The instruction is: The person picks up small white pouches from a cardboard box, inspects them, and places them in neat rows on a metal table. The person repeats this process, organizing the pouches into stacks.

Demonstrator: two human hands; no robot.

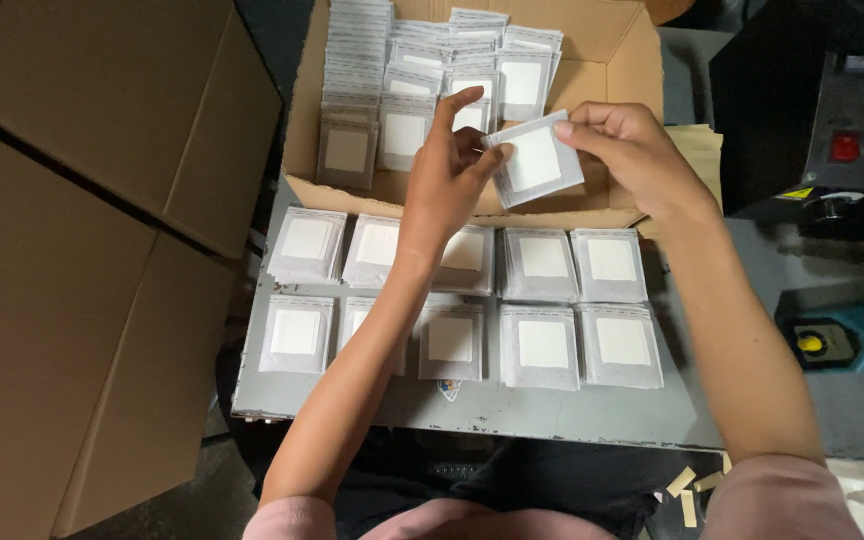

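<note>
A person seated at a grey bench [472,410] looks down at their own two bare hands. Nearest the bench's front edge, flat white sachets with clear borders lie in two rows of five small stacks [542,345], running from the left edge to the right.

Above the far row, both hands are raised and share one sachet [535,160], held tilted in the air over the near wall of an open cardboard box [602,90]. The left hand [447,175] pinches the sachet's left edge between thumb and fingers, forefinger lifted. The right hand [627,145] grips its upper right corner with curled fingertips. Neither hand is free.

Inside the box, at the bench's far edge, many more sachets [422,75] stand packed on end in rows. A large closed carton [92,230] fills the left side; a dark machine with red buttons [852,150] stands to the right.

The step in hand appears to be sorting a sachet just lifted from the box. The next move likely calls for laying it squarely on one stack without disturbing its neighbours.
</note>
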